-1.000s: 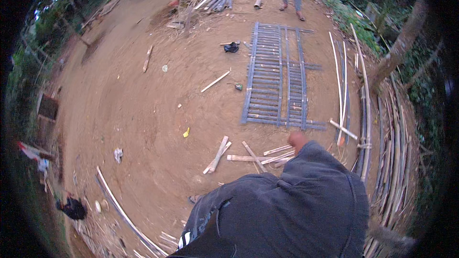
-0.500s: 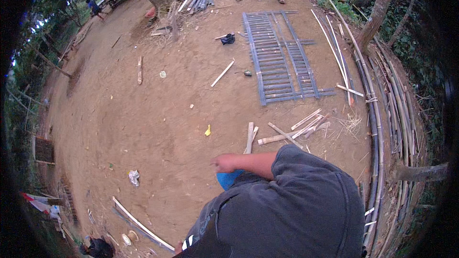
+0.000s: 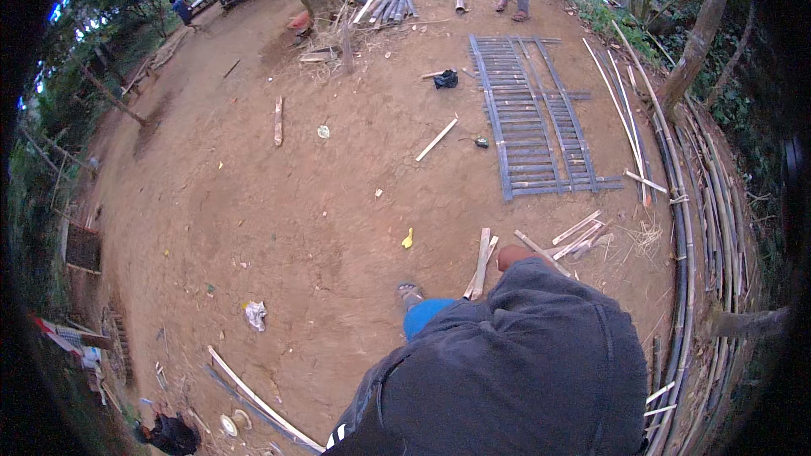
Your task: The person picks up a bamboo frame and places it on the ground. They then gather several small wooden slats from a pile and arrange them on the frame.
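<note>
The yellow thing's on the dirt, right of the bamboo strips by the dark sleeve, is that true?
The side is wrong: the head view shows the yellow scrap on the dirt, left of the bamboo strips by the dark sleeve.

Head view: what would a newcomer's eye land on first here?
Probably the slatted grey frame lying flat on the dirt, right of upper centre. Then the wearer's dark clothing, large at the bottom, and a bright yellow object near the middle.

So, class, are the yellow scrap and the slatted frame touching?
Apart: the head view shows bare dirt between the yellow scrap and the slatted frame.
</note>
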`<state>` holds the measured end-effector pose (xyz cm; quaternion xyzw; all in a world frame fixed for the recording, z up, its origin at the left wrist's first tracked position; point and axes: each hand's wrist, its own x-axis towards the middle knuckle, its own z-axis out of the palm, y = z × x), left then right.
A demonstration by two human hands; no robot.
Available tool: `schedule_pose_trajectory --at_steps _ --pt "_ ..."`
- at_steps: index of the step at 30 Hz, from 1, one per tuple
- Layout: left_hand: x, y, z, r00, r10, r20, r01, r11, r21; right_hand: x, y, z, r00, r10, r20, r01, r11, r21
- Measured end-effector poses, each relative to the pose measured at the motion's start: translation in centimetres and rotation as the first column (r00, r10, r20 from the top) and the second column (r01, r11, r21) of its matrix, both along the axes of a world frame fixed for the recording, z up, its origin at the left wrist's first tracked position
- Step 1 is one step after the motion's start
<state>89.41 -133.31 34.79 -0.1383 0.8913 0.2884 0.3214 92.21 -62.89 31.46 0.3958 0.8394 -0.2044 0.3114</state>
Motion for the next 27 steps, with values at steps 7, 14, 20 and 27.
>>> schedule_pose_trajectory --at_steps 7,14,20,27 --pt "-12.0 -1.7 0.6 0.979 -0.158 0.126 0.170 0.981 -0.092 -13.2 -4.9 -0.8 0.895 0.435 -0.103 -0.445 0.888 -0.115" --pt "-30.4 0.4 7.0 0.840 -0.533 -0.097 0.498 0.830 -0.252 -35.8 -23.1 4.5 0.454 0.762 -0.461 -0.865 0.501 -0.023" --pt "-39.9 27.7 29.0 0.447 -0.710 -0.544 0.890 0.294 0.348 -40.2 -37.3 15.8 0.145 0.871 -0.470 -0.988 0.105 -0.109" --pt "-32.1 30.0 28.5 -0.045 -0.893 -0.448 0.675 -0.358 0.645 -37.2 -42.3 12.4 0.534 0.704 -0.468 -0.842 0.489 -0.226"
